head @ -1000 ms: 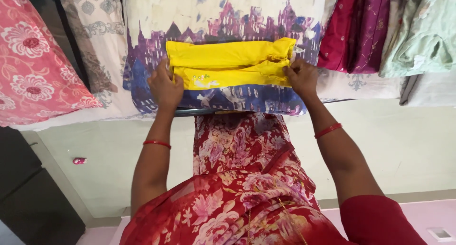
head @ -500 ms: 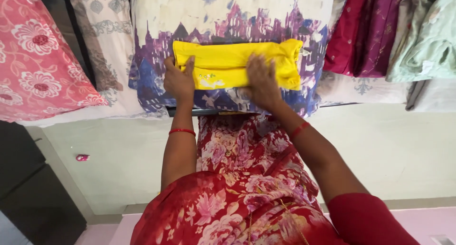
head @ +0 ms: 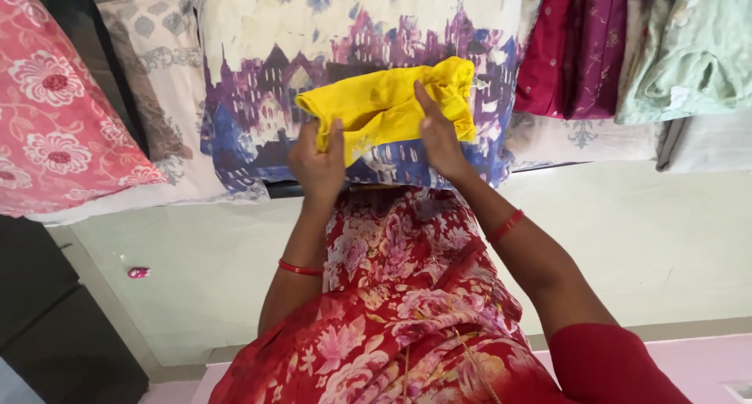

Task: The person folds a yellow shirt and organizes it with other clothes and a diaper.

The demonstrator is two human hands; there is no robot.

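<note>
Both your arms reach forward, forearms angled inward. Your left hand [head: 317, 163] grips the lower left corner of the yellow garment [head: 384, 106], fingers closed on the fabric. Your right hand [head: 439, 138] lies against its right half, fingers extended upward, thumb tucked behind the cloth. The garment sits bunched, lifted above the purple-and-blue printed cloth [head: 258, 99].

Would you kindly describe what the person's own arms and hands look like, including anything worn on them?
Both hands are bare, without gloves. The left hand has a thin red bangle at its wrist; the right hand has a matching red bangle. A short red sleeve covers the right upper arm; both forearms are uncovered.
</note>
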